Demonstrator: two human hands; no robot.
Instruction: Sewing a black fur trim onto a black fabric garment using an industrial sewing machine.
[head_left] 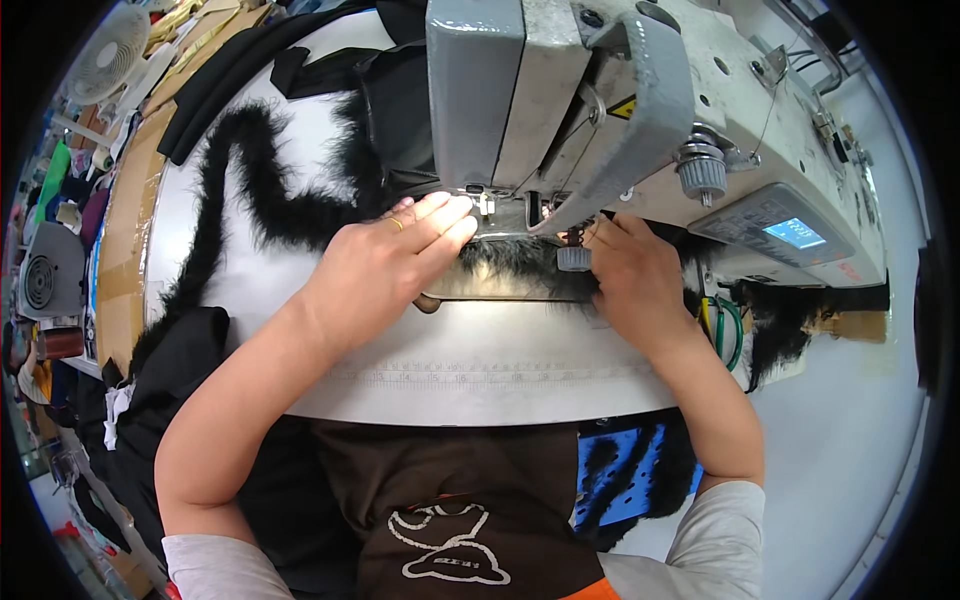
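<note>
A grey and white sewing machine (590,110) stands over the white work surface. Black fur trim (515,258) lies below its presser foot, with black fabric (400,115) behind and to the left. My left hand (395,250) lies flat on the fabric just left of the presser foot, its fingers stretched out and a ring on one. To the right of the foot, my right hand (635,275) has its fingers bent onto the fur's edge. Its fingertips are partly hidden by the machine. A long fur strip (265,180) trails away to the left.
Green-handled scissors (735,335) hang beside my right wrist. A lit display panel (795,233) sits on the machine's right side. A printed ruler (470,375) runs along the table's front. Below it, a blue perforated basket (615,470) holds black fur. A fan (108,52) stands far left.
</note>
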